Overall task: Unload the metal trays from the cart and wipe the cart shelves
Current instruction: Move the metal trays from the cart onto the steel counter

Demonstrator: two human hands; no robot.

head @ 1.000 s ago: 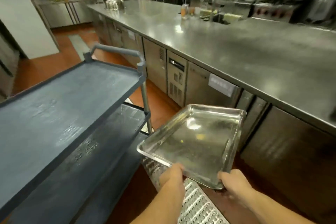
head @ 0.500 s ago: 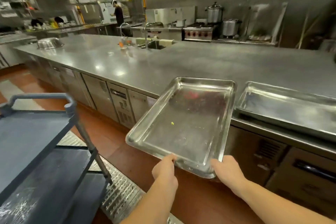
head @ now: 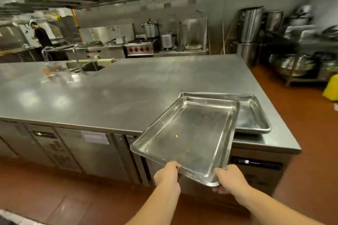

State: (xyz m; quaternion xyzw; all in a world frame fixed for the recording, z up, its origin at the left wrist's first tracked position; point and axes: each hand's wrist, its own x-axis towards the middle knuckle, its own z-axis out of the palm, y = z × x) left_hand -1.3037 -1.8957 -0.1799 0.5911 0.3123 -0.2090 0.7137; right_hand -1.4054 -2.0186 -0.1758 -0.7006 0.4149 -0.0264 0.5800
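I hold a shallow metal tray by its near short edge, tilted slightly, above the front edge of the steel counter. My left hand grips the tray's near left corner and my right hand grips its near right corner. The tray's far end overlaps a second metal tray that lies flat on the counter's right end. A small yellow crumb sits inside the held tray. The cart is out of view.
A sink with taps is set in the counter's far left. Under-counter fridge doors face me. Stock pots and racks stand at the right; a person works far left. A yellow bin stands on the red floor.
I have turned right, away from the cart, which has left the view. The held tray has moved up and right over the counter edge, and now overlaps the tray lying there.
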